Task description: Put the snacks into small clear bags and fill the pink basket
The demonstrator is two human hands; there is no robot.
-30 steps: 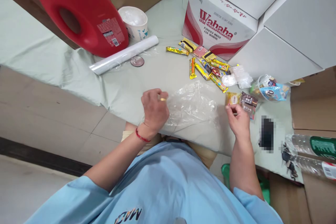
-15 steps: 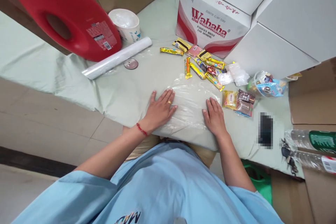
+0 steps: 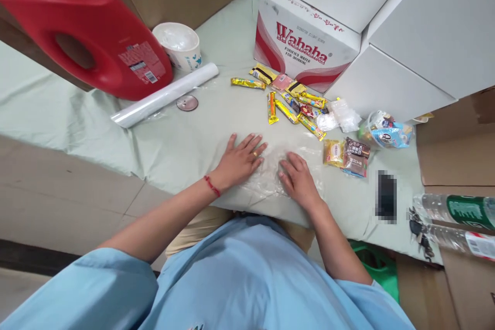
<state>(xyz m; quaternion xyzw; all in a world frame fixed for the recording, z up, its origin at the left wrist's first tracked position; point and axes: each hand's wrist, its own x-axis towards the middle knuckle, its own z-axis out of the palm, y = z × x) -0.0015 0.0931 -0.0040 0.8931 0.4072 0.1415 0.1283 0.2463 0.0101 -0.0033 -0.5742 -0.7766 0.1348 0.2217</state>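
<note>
A clear, crinkled plastic film [image 3: 266, 175] lies on the cloth-covered table in front of me. My left hand [image 3: 240, 161] rests palm down on its left part, fingers spread. On the film's right part lies my right hand [image 3: 299, 179], palm down with fingers slightly bent and apart. Neither hand grips anything. Just beyond the hands are several yellow-wrapped snack sticks [image 3: 286, 112]. To the right of my right hand sit a yellow snack packet [image 3: 334, 153] and a brown cocoa packet [image 3: 356, 157].
At the left stand a red jug [image 3: 116, 56], a white paper tub [image 3: 185, 56], a white plastic roll [image 3: 166, 97] and a round lid [image 3: 187, 103]. A Wahaha carton [image 3: 305, 41] stands behind. A dark blurred object [image 3: 386, 197], keys [image 3: 421, 232] and bottles [image 3: 460, 209] lie right.
My right hand has slid left towards my left hand, its fingers more bent. My left hand has shifted slightly right, and the film between them looks more bunched. The whole view has shifted a little.
</note>
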